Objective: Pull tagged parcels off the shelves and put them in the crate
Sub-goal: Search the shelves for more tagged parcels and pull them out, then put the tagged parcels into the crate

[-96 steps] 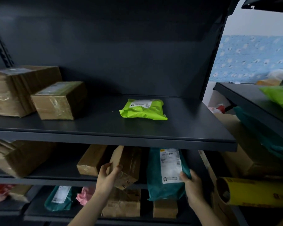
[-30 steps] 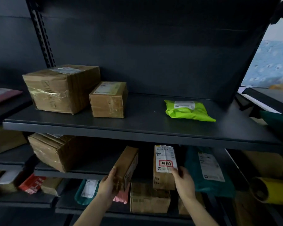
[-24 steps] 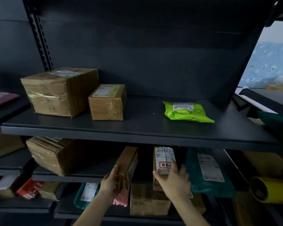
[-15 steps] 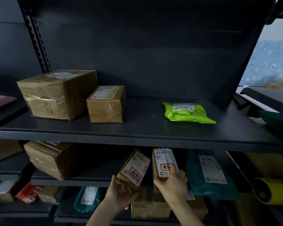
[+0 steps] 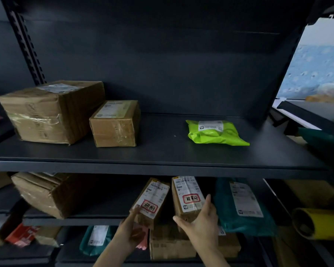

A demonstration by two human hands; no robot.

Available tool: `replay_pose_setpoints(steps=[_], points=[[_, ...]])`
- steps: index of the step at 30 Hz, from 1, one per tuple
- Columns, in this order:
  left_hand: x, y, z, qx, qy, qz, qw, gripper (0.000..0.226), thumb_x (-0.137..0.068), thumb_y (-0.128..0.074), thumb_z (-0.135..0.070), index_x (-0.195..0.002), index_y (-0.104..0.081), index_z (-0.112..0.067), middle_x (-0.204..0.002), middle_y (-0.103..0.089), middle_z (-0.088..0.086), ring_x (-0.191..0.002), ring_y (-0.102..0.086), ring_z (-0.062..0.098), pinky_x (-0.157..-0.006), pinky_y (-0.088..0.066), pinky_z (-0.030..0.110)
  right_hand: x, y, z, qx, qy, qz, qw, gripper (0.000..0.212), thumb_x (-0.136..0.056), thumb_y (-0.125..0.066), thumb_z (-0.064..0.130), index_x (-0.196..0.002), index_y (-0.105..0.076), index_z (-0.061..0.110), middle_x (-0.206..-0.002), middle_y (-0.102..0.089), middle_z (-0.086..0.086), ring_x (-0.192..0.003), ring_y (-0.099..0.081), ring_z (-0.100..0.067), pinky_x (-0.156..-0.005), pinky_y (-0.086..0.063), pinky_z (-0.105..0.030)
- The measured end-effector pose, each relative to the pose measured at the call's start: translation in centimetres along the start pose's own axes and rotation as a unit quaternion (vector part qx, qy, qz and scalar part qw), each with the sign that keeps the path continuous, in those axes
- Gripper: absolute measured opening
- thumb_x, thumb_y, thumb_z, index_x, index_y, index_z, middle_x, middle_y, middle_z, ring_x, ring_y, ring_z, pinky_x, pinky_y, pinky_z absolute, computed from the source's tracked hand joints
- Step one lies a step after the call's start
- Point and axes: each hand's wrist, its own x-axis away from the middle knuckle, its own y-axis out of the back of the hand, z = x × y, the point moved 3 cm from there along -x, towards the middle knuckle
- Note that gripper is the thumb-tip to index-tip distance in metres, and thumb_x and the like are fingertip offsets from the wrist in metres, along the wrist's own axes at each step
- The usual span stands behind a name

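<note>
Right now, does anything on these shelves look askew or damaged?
Yes. The large cardboard box on the lower shelf sits askew, one corner at the front edge. The left red-tagged box and right red-tagged box lean too, but the left hand and right hand hold them.

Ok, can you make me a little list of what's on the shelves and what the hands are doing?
Left hand: holds left tagged box, tilted, red-ringed tag showing
Right hand: holds right tagged box, nearly upright, red-ringed tag showing
Where: at the lower shelf, boxes side by side
Beside them: teal bag, to the right, white label
Top shelf: big box, small box, green bag
Crate: not in view
</note>
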Motion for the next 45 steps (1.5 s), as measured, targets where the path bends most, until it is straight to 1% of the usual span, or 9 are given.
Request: replay_pose_setpoints(steps=[4,8,13,16,18,22,29,39,45], points=[[0.7,-1.6,0.5,0.027,-0.005,0.019,0.999,0.013,-0.086,-0.061,-0.003,-0.092,-0.057,0.008,-0.066,-0.068,0.023,-0.054,-0.066,0.030,-0.044,-0.052,0.036,-0.2,0.2,0.4,0.004,-0.028,-0.017,0.999,0.115,-0.060,-0.072,0.062,-0.145,-0.013,0.010,-0.132,-0.044,-0.006,-0.118,-0.046,-0.021,-0.092,-0.045,-0.032],[2.1,-0.8,0.6,0.023,-0.041,0.050,0.998,0.008,-0.087,-0.057,0.002,-0.084,-0.055,0.009,-0.042,-0.061,0.015,-0.026,-0.053,0.018,-0.032,-0.045,0.021,1.2,0.1,-0.1,-0.101,-0.022,-0.023,0.994,0.090,-0.052,-0.083,0.036,-0.128,-0.041,0.012,-0.115,-0.053,-0.002,-0.108,-0.050,-0.018,-0.093,-0.048,-0.037],[3.8,1.8,1.3,-0.005,-0.047,0.089,0.995,0.041,-0.084,-0.058,0.005,-0.122,-0.046,0.012,-0.089,-0.066,0.028,-0.080,-0.065,0.034,-0.063,-0.059,0.038,4.8,-0.1,-0.4,-0.160,-0.028,-0.036,0.986,0.109,-0.049,-0.087,0.031,-0.138,-0.027,0.017,-0.124,-0.042,0.000,-0.119,-0.040,-0.018,-0.105,-0.037,-0.037],[4.7,3.2,1.5,-0.022,-0.052,0.114,0.992,0.046,-0.084,-0.058,0.003,-0.126,-0.045,0.013,-0.106,-0.062,0.029,-0.097,-0.060,0.036,-0.084,-0.050,0.041,6.8,0.1,0.2,-0.178,-0.014,-0.055,0.982,0.109,-0.048,-0.088,0.030,-0.137,-0.027,0.022,-0.122,-0.041,0.004,-0.116,-0.039,-0.013,-0.105,-0.039,-0.038],[5.6,3.9,1.2,-0.025,-0.055,0.126,0.990,0.042,-0.082,-0.060,0.001,-0.121,-0.050,0.012,-0.114,-0.061,0.029,-0.106,-0.058,0.036,-0.083,-0.051,0.040,7.8,0.2,0.8,-0.187,-0.005,-0.062,0.980,0.109,-0.049,-0.088,0.031,-0.138,-0.026,0.022,-0.122,-0.040,0.006,-0.114,-0.037,-0.009,-0.104,-0.038,-0.037],[7.4,5.3,0.2,-0.024,-0.078,0.127,0.989,0.035,-0.076,-0.063,0.001,-0.109,-0.055,0.011,-0.104,-0.065,0.026,-0.096,-0.062,0.034,-0.059,-0.060,0.033,9.3,0.3,2.1,-0.192,0.025,-0.064,0.979,0.107,-0.052,-0.087,0.033,-0.138,-0.024,0.020,-0.125,-0.040,0.001,-0.113,-0.036,-0.008,-0.100,-0.038,-0.034],[11.3,7.1,-0.4,-0.002,-0.140,0.107,0.984,0.030,-0.078,-0.064,0.002,-0.107,-0.056,0.001,-0.090,-0.074,0.019,-0.087,-0.068,0.028,-0.069,-0.052,0.032,11.9,2.0,4.1,-0.183,0.076,-0.062,0.978,0.107,-0.052,-0.085,0.042,-0.138,-0.025,0.020,-0.129,-0.041,-0.001,-0.122,-0.043,-0.019,-0.099,-0.044,-0.046],[20.4,9.9,2.5,-0.025,-0.261,0.092,0.960,0.017,-0.085,-0.059,0.001,-0.103,-0.061,0.002,-0.087,-0.075,0.013,-0.085,-0.069,0.023,-0.069,-0.056,0.027,18.0,6.8,4.4,-0.211,0.188,-0.030,0.959,0.105,-0.056,-0.087,0.028,-0.140,-0.027,0.012,-0.132,-0.041,-0.006,-0.125,-0.039,-0.019,-0.103,-0.042,-0.037],[25.8,13.6,2.4,0.024,-0.317,0.078,0.945,0.018,-0.086,-0.056,0.002,-0.103,-0.059,0.001,-0.091,-0.074,0.014,-0.091,-0.067,0.026,-0.081,-0.054,0.033,22.0,7.2,6.6,-0.231,0.234,0.016,0.944,0.109,-0.056,-0.087,0.032,-0.142,-0.024,0.011,-0.133,-0.042,-0.004,-0.126,-0.039,-0.018,-0.103,-0.039,-0.034]])
